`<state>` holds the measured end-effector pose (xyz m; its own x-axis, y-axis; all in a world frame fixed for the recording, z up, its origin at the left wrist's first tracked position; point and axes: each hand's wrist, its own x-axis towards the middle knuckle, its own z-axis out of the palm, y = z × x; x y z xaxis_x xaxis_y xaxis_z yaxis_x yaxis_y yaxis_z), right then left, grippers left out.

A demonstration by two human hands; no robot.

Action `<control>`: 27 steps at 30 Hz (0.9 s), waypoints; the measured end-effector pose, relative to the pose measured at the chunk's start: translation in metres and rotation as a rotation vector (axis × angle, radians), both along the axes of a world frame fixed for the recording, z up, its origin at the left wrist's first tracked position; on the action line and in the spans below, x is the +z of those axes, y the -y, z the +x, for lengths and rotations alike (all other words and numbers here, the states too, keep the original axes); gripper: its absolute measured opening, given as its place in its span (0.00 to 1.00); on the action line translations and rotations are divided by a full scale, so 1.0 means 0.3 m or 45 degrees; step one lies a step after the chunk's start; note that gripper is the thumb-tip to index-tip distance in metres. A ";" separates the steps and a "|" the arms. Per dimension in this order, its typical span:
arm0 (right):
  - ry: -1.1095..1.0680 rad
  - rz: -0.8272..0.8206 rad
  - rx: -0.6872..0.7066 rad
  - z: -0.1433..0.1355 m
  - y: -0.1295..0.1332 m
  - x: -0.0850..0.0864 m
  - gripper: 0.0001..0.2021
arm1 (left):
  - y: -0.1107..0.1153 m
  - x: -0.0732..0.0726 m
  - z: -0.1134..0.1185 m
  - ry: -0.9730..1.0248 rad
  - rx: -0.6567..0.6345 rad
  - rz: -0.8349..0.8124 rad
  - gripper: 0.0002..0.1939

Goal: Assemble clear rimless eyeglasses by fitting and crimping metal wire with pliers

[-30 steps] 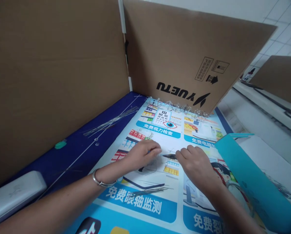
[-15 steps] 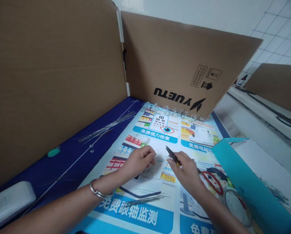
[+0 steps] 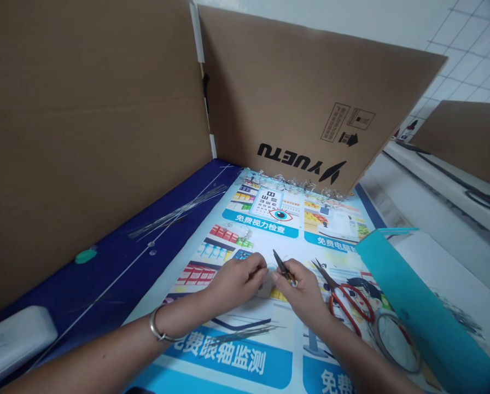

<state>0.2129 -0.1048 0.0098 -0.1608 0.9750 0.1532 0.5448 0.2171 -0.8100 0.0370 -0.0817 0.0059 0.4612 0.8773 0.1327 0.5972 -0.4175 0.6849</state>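
Note:
My left hand point(image 3: 241, 280) is closed in a pinch over the printed sheet point(image 3: 284, 350), on a thin wire point(image 3: 271, 268) that barely shows between the hands. Close by on its right, my right hand point(image 3: 302, 290) is wrapped round small dark-tipped pliers point(image 3: 283, 265), whose jaws point up and away from me. The thumb and fingertips of that hand come near the left fingertips; whether they also touch the wire I cannot tell. Red-handled scissors point(image 3: 350, 302) lie just right of my right forearm. Several straight wires point(image 3: 249, 332) rest on the sheet below my hands.
Cardboard panels point(image 3: 269, 93) wall off the left and back. Small clear pieces point(image 3: 298, 185) line the back panel's foot. More wires point(image 3: 177, 212) lie on the blue surface. At right are a clear roll point(image 3: 395, 342) and a teal folder point(image 3: 429, 312); a white case point(image 3: 19, 339) sits at left.
My two hands have come closer together, the right one moving left with the pliers. The wire loop seen earlier at the left fingertips is now mostly hidden. More of the scissors shows.

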 end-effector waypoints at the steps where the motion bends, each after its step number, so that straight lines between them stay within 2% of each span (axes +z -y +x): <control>1: -0.004 -0.001 0.022 0.003 -0.001 -0.002 0.06 | -0.003 0.000 -0.002 -0.009 -0.003 -0.003 0.10; 4: 0.003 0.002 0.070 0.007 0.000 -0.010 0.06 | -0.011 -0.003 -0.005 -0.007 -0.033 0.031 0.12; 8: 0.025 0.001 0.115 -0.001 0.003 -0.021 0.05 | -0.015 -0.004 0.001 0.151 -0.152 0.077 0.13; 11: 0.034 -0.001 0.141 -0.004 -0.001 -0.027 0.05 | -0.016 -0.006 0.004 0.221 -0.158 0.062 0.12; 14: 0.001 -0.009 0.132 0.006 -0.017 -0.038 0.06 | -0.020 -0.007 0.000 0.280 -0.095 -0.010 0.12; 21: -0.169 -0.060 0.041 0.029 -0.043 -0.070 0.10 | -0.040 0.000 -0.010 0.702 0.097 -0.377 0.13; 27: -0.003 0.205 0.066 0.014 -0.025 -0.088 0.09 | -0.046 0.021 -0.015 0.950 0.149 -0.484 0.13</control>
